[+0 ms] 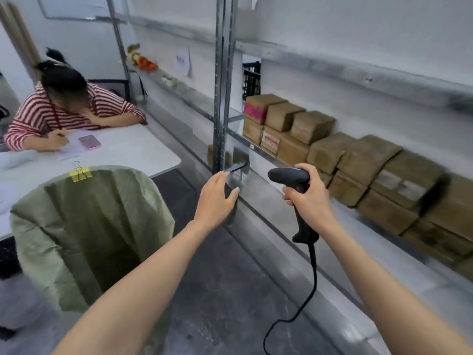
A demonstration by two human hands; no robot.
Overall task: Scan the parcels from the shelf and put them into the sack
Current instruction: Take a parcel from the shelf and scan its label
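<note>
My right hand [311, 198] grips the handle of a black corded barcode scanner [290, 176], its head pointing left. My left hand [216, 198] is stretched forward with straight fingers and holds nothing, in front of the metal shelf post [222, 98]. Several brown cardboard parcels [330, 152] are stacked in two layers along the metal shelf [358, 221] at the right. The green sack [97, 221] stands open at the lower left, its rim held by a yellow binder clip [80, 173].
A person in a red-striped shirt [64, 108] writes at a white table [143, 152] behind the sack, with a pink phone [89, 142] on it. The scanner cable [307, 290] hangs down over the grey floor. An upper shelf rail [358, 70] runs overhead.
</note>
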